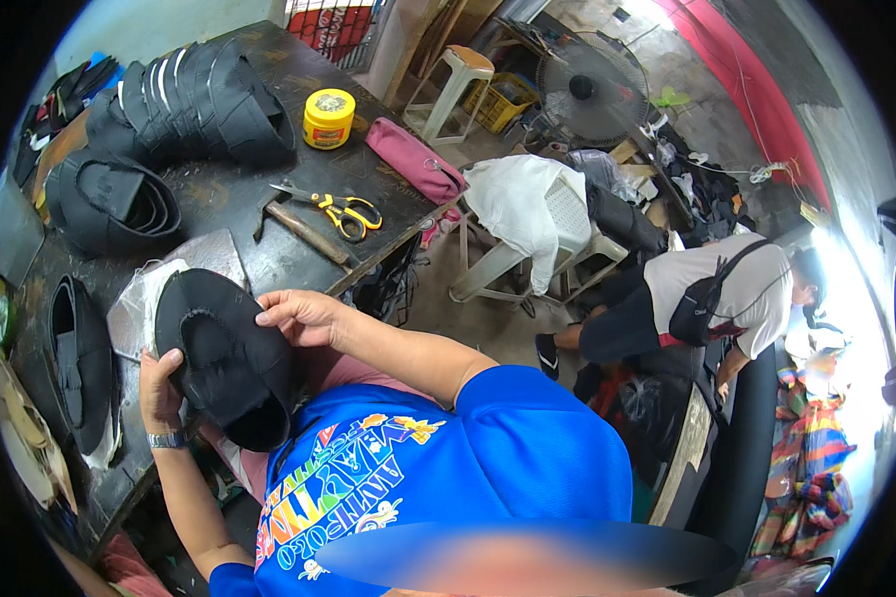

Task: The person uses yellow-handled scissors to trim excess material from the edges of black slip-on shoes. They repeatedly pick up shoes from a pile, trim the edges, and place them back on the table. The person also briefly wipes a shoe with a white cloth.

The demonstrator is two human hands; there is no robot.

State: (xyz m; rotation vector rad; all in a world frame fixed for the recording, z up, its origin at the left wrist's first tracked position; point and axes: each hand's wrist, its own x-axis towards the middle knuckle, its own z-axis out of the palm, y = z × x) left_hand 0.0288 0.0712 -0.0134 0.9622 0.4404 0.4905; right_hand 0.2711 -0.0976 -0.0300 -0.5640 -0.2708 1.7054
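Between my two hands is a black shoe upper (231, 348), tilted in front of my chest with its opening toward me. My left hand (159, 393), with a watch on its wrist, grips the upper's left edge, thumb on top. My right hand (294, 316) pinches its right edge, with the fingertips partly hidden. Just beyond lies a flat grey-brown slab (214, 254) with a white sheet partly under the upper. Another black upper (73, 348) rests on the table to the left. A hammer (307, 235) and yellow-handled scissors (343, 212) lie farther off.
Stacked black uppers (194, 104) and a nested bunch (114, 209) stand on the dark table (259, 60). A yellow jar (329, 119) and pink pouch (415, 159) sit near its right edge. White stools (498, 264), a fan (587, 90) and a bending person (712, 289) are to the right.
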